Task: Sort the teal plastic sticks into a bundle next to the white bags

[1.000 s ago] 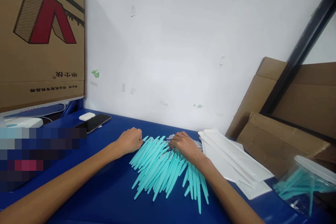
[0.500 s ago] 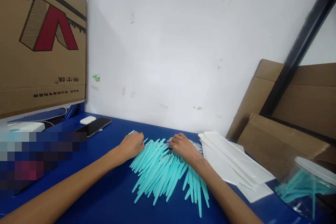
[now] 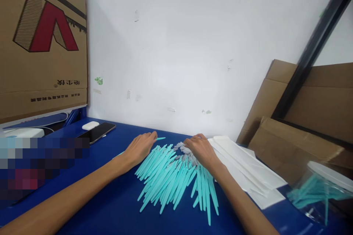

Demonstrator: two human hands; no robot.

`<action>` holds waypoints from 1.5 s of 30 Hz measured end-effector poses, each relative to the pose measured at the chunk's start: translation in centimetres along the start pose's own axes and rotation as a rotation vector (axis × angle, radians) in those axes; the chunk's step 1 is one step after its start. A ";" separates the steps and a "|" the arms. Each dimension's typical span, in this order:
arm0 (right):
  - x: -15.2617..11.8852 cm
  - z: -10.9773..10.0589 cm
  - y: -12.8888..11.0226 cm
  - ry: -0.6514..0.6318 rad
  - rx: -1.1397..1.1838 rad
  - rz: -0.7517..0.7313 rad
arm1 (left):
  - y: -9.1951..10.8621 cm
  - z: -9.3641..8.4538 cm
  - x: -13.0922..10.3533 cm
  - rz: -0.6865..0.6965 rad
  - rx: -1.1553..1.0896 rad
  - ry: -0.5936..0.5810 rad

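Many thin turquoise sticks with grey ends lie fanned out on the blue table, their grey ends gathered at the back. My left hand is at the back left of the pile, fingers pinched on a turquoise stick that points right. Another turquoise tip shows beside the left wrist. Over the grey ends at the back right is my right hand, its fingers curled down; what they hold, if anything, is hidden.
White paper sheets or bags lie right of the pile. A clear tub with turquoise sticks stands at far right, near cardboard. At left are a phone, a white case and a large carton.
My left hand has moved up and right, and a turquoise stick now shows at its fingertips. The right hand has shifted right, uncovering more grey ends. The view has shifted slightly.
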State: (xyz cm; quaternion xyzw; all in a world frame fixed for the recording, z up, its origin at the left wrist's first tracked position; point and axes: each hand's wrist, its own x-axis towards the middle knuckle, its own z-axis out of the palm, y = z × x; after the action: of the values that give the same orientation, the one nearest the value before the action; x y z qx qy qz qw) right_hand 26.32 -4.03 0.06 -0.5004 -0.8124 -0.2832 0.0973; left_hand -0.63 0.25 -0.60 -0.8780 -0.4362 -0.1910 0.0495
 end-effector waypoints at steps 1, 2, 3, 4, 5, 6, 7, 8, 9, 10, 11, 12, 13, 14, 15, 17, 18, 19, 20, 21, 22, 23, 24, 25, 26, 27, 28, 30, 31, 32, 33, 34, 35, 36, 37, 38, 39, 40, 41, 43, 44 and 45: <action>-0.1 -0.1 0.1 0.026 0.035 0.017 | 0.1 0.0 0.0 0.041 -0.018 0.036; -0.2 -0.2 0.1 0.053 0.077 0.027 | 0.2 0.1 0.0 0.077 -0.032 0.066; -0.3 -0.3 0.1 0.079 0.121 0.035 | 0.3 0.1 0.0 0.106 -0.043 0.088; -0.4 -0.4 0.1 0.104 0.163 0.038 | 0.4 0.2 0.0 0.128 -0.053 0.104; -0.4 -0.5 -0.1 0.127 0.201 0.040 | 0.4 0.3 0.0 0.145 -0.064 0.116; -0.4 -0.5 -0.2 0.148 0.235 0.041 | 0.5 0.3 0.0 0.160 -0.077 0.123; -0.5 -0.5 -0.4 0.167 0.264 0.043 | 0.5 0.4 0.0 0.172 -0.091 0.127; -0.5 -0.5 -0.5 0.185 0.288 0.044 | 0.5 0.4 -0.1 0.183 -0.107 0.128; -0.5 -0.5 -0.7 0.201 0.307 0.046 | 0.6 0.4 -0.1 0.193 -0.124 0.125; -0.5 -0.5 -0.8 0.213 0.321 0.049 | 0.6 0.4 -0.1 0.199 -0.141 0.121; -0.5 -0.5 -0.9 0.222 0.331 0.053 | 0.6 0.3 -0.2 0.201 -0.155 0.116; -0.6 -0.5 -1.0 0.225 0.339 0.055 | 0.7 0.3 -0.2 0.202 -0.167 0.111; -0.6 -0.5 -1.2 0.223 0.346 0.054 | 0.8 0.2 -0.2 0.205 -0.175 0.105; -0.6 -0.5 -1.3 0.218 0.357 0.052 | 0.9 0.2 -0.2 0.212 -0.179 0.098; -0.6 -0.6 -1.5 0.211 0.370 0.047 | 1.0 0.2 -0.2 0.223 -0.181 0.092; -0.5 -0.6 -1.9 0.200 0.397 0.029 | 1.2 0.3 -0.3 0.252 -0.188 0.088; -0.5 -0.5 -2.2 0.197 0.406 0.015 | 1.4 0.4 -0.4 0.267 -0.198 0.089; -0.5 -0.4 -2.4 0.198 0.409 0.001 | 1.5 0.5 -0.5 0.277 -0.211 0.093; -0.5 -0.3 -2.7 0.203 0.410 -0.012 | 1.5 0.6 -0.6 0.283 -0.227 0.101; -0.5 -0.2 -3.0 0.210 0.410 -0.023 | 1.6 0.8 -0.7 0.286 -0.243 0.111; -0.5 -0.1 -3.2 0.220 0.411 -0.030 | 1.6 0.9 -0.8 0.287 -0.258 0.124; -0.5 -0.1 -3.4 0.230 0.413 -0.032 | 1.6 1.1 -0.9 0.288 -0.268 0.139; -0.5 -0.1 -3.5 0.239 0.416 -0.031 | 1.6 1.1 -1.0 0.290 -0.269 0.151; -0.5 -0.1 -3.6 0.244 0.418 -0.030 | 1.6 1.2 -0.9 0.295 -0.261 0.159; -0.4 -0.2 -3.5 0.245 0.417 -0.028 | 1.5 1.2 -0.9 0.304 -0.241 0.159; -0.4 -0.3 -3.4 0.242 0.409 -0.025 | 1.4 1.1 -0.8 0.314 -0.210 0.154; -0.3 -0.4 -3.2 0.237 0.394 -0.019 | 1.4 0.9 -0.6 0.319 -0.169 0.150; -0.3 -0.6 -2.5 0.220 0.338 0.005 | 1.2 0.4 -0.3 0.291 -0.082 0.159; -0.3 -0.6 -2.0 0.209 0.298 0.023 | 1.0 0.1 -0.1 0.253 -0.041 0.170; -0.3 -0.5 -1.5 0.194 0.257 0.042 | 0.7 -0.2 0.1 0.199 -0.003 0.178; -0.4 -0.3 -1.0 0.172 0.219 0.055 | 0.4 -0.4 0.2 0.133 0.030 0.178; -0.5 -0.1 -0.5 0.142 0.193 0.063 | 0.0 -0.6 0.3 0.066 0.062 0.161; -0.7 0.2 -0.1 0.105 0.178 0.063 | -0.4 -0.8 0.4 0.005 0.090 0.132; -0.8 0.5 0.3 0.064 0.172 0.060 | -0.8 -0.8 0.4 -0.047 0.110 0.094; -1.0 0.7 0.7 0.026 0.172 0.058 | -1.3 -0.8 0.4 -0.089 0.126 0.055; -1.1 1.0 0.9 -0.006 0.176 0.057 | -1.7 -0.6 0.3 -0.124 0.140 0.022; -1.2 1.2 1.1 -0.027 0.182 0.060 | -2.1 -0.4 0.3 -0.152 0.153 -0.004; -1.3 1.3 1.2 -0.039 0.189 0.064 | -2.4 -0.1 0.2 -0.175 0.165 -0.021; -1.4 1.4 1.3 -0.043 0.198 0.067 | -2.6 0.2 0.1 -0.195 0.178 -0.033; -1.4 1.3 1.2 -0.044 0.213 0.069 | -2.9 0.7 0.0 -0.216 0.194 -0.042; -1.4 1.3 1.2 -0.047 0.218 0.068 | -2.9 0.9 0.0 -0.215 0.197 -0.042; -1.4 1.3 1.1 -0.053 0.220 0.067 | -2.8 0.9 -0.1 -0.209 0.199 -0.040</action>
State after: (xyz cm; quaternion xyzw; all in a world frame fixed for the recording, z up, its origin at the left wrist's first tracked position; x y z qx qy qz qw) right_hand 28.15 -4.00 -1.19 -0.5207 -0.8237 -0.1758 0.1396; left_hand -2.60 2.17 -1.72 -0.8221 -0.5429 -0.1334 0.1075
